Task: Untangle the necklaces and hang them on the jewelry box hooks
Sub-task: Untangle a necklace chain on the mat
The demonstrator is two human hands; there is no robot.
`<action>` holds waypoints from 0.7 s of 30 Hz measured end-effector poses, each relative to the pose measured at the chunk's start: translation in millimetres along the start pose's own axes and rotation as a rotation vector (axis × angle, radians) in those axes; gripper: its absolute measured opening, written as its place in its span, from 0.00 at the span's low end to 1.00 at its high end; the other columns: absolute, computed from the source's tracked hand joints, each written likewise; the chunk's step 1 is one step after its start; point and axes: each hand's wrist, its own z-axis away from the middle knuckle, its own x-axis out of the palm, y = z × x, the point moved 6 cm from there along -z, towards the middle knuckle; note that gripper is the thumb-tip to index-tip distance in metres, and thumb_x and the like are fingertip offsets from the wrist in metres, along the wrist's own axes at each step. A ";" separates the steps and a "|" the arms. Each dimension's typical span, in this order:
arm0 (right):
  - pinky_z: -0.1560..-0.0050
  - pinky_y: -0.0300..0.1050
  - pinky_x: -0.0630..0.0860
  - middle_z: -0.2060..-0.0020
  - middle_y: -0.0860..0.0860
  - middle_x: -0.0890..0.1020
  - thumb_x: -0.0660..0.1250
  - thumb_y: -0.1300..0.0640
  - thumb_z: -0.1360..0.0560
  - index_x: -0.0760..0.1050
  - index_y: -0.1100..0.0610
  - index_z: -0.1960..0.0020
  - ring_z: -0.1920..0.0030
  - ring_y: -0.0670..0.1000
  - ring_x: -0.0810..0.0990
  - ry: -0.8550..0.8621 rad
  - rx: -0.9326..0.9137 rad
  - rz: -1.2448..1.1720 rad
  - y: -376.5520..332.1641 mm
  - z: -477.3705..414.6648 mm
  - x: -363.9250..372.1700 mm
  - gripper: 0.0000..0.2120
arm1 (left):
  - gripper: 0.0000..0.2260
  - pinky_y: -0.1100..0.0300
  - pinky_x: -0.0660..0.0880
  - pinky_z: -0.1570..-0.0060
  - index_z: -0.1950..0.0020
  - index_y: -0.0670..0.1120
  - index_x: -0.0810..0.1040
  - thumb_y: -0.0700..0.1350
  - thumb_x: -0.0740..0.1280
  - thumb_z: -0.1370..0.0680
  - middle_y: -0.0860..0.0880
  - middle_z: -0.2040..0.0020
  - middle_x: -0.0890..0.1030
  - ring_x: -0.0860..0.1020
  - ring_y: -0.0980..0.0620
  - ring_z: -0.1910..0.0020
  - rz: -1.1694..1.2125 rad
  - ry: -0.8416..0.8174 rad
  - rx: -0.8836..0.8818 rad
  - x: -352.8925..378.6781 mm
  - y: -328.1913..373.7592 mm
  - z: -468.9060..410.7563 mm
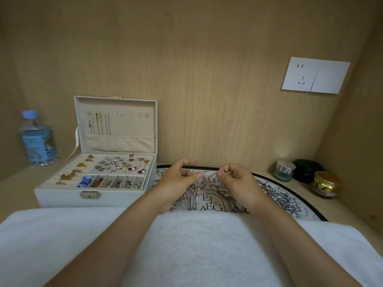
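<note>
Silver chain pinched between both my hands.

My left hand (179, 177) and right hand (235, 180) each grip the tangled necklaces (193, 190) with thumb and fingers, above the floral tray (290, 200). The open jewelry box (97, 179) stands to the left, three chains (99, 124) on its lid hooks (122, 114).

A home dressing nook: wood-panelled alcove, wall socket (315, 75) far right, cosmetic jars (304, 175) right, open jewelry box (97, 179) left.
</note>
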 end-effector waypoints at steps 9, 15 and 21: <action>0.68 0.41 0.65 0.74 0.44 0.76 0.65 0.52 0.20 0.76 0.51 0.57 0.78 0.40 0.70 0.054 0.021 0.309 6.7 -0.5 -1.9 0.08 | 0.11 0.60 0.74 0.64 0.56 0.54 0.78 0.41 0.77 0.30 0.54 0.58 0.77 0.75 0.55 0.66 -0.579 -0.212 0.146 -1.5 6.2 9.4; 0.66 0.43 0.70 0.72 0.46 0.79 0.67 0.51 0.22 0.75 0.46 0.54 0.74 0.44 0.72 0.005 0.044 0.442 19.9 -1.4 -4.8 0.02 | 0.17 0.59 0.73 0.51 0.56 0.52 0.83 0.30 0.64 0.25 0.54 0.50 0.73 0.74 0.55 0.53 -0.947 -0.013 0.326 -6.7 0.8 1.1; 0.50 0.45 0.75 0.56 0.42 0.79 0.69 0.47 0.26 0.76 0.43 0.58 0.54 0.44 0.78 -0.055 -0.054 0.686 21.7 -0.1 -0.5 0.03 | 0.12 0.57 0.69 0.43 0.48 0.55 0.84 0.40 0.64 0.22 0.56 0.47 0.76 0.70 0.54 0.45 -1.094 0.078 0.495 9.4 10.0 10.1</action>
